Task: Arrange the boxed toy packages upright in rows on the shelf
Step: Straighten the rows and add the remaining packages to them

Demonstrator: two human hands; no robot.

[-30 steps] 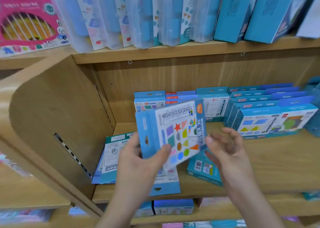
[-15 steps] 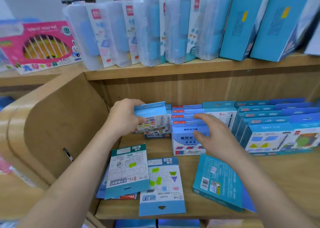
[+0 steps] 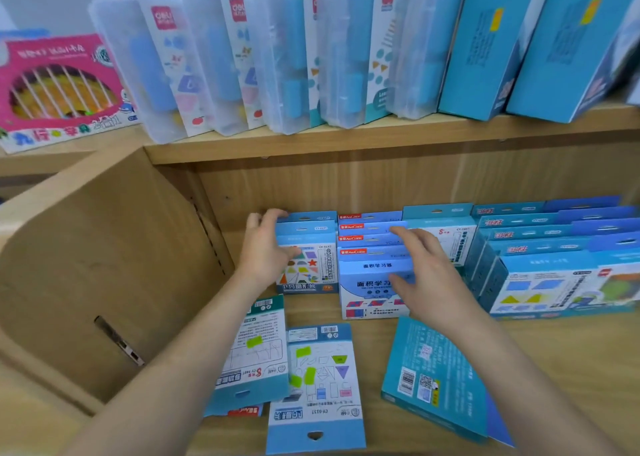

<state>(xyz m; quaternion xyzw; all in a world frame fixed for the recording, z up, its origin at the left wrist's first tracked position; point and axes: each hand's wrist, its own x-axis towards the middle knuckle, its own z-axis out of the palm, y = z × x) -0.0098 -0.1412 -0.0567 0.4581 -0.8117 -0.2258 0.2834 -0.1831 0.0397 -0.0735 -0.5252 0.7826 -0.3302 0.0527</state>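
Note:
On the wooden shelf (image 3: 561, 362) small blue toy boxes stand upright in rows at the back. My left hand (image 3: 265, 248) grips the shape-print box (image 3: 310, 270) at the front of the leftmost row, thumb on its face and fingers over the top. My right hand (image 3: 427, 275) rests with spread fingers on the neighbouring row of blue-and-white boxes (image 3: 369, 293). Three packages lie flat near the front edge: one teal-topped (image 3: 254, 355), one with green shapes (image 3: 317, 386), one teal box face down (image 3: 436, 376). Larger blue boxes (image 3: 554, 282) stand in rows to the right.
The upper shelf carries clear plastic cases (image 3: 242, 64) and tall blue boxes (image 3: 502, 47), leaning slightly. A pink toy box (image 3: 59, 85) sits at the far left. A curved wooden side panel (image 3: 104, 265) closes the shelf's left side.
My left hand carried the shape-print box from in front of me to the back-left row and stood it upright. My right hand moved forward onto the blue-and-white row.

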